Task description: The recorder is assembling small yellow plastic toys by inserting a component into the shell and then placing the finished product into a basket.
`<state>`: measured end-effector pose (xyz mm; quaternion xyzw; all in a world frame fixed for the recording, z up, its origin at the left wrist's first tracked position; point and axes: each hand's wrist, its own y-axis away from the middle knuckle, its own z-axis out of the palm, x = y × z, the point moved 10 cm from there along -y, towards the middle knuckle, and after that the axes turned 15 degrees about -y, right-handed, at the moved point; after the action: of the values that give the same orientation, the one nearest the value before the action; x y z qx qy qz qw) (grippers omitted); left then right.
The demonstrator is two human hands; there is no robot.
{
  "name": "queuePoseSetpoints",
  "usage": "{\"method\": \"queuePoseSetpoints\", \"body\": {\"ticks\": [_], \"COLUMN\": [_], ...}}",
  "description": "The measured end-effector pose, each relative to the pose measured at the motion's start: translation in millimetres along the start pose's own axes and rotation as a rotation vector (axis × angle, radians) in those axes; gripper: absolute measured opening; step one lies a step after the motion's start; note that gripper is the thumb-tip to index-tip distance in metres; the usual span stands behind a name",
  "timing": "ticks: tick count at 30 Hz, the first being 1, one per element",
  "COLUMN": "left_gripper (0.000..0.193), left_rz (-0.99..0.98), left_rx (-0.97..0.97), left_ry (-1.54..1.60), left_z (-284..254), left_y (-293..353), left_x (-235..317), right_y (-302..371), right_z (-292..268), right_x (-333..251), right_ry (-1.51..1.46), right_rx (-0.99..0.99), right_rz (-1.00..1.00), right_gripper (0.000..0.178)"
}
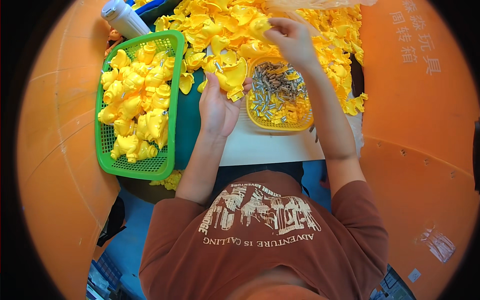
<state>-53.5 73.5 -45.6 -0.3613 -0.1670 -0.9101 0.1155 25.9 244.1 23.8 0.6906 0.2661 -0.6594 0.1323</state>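
My left hand [219,112] is closed on a hollow yellow plastic toy shell half [234,77], its inside turned up. A small silvery metal pin [217,66] shows at the shell's upper left. Farther away, over the front of a heap of loose yellow shell pieces [205,20], my right hand [294,44] pinches another yellow shell piece [259,28] between thumb and fingers. Below that hand is a yellow plastic basket [280,127] holding small metal pins [265,102], brownish cylindrical parts [280,79] and small yellow bits.
At the left, a green mesh basket [179,65] contains many joined yellow toy bodies. Behind it stands a whitish-grey bottle [125,20]. Orange walls [415,125] rise on both sides. A white board [270,150] lies under the yellow basket, and clear plastic film [320,5] covers part of the heap.
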Motion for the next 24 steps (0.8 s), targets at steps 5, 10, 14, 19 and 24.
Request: {"method": "queuePoseSetpoints", "body": {"ticks": [5, 10, 14, 19, 24], "left_gripper": [0.047, 0.045, 0.045, 0.043, 0.043], "left_rz": [0.011, 0.028, 0.027, -0.005, -0.053], "left_rx": [-0.039, -0.048, -0.065, -0.141, -0.194], "left_ry": [-0.025, 0.028, -0.034, -0.088, -0.063], "left_z": [26.6, 57.8, 65.2, 76.5, 86.3], "left_y": [3.5, 14.5, 16.9, 21.0, 25.3], "left_x": [7.1, 6.7, -7.6, -19.4, -18.0], "right_y": [63.1, 91.6, 113.7, 124.1, 131.3], "right_z": [13.7, -5.1, -16.9, -11.7, -32.4], "right_x": [-25.1, -21.1, -49.2, -58.2, -49.5], "right_ry": [-0.737, -0.358, -0.038, -0.039, -0.219], "right_rx": [-0.142, -0.085, 0.067, 0.025, 0.096], "right_rz": [0.24, 0.204, -0.142, -0.152, -0.163], "right_gripper": [0.031, 0.029, 0.03, 0.035, 0.037]}}
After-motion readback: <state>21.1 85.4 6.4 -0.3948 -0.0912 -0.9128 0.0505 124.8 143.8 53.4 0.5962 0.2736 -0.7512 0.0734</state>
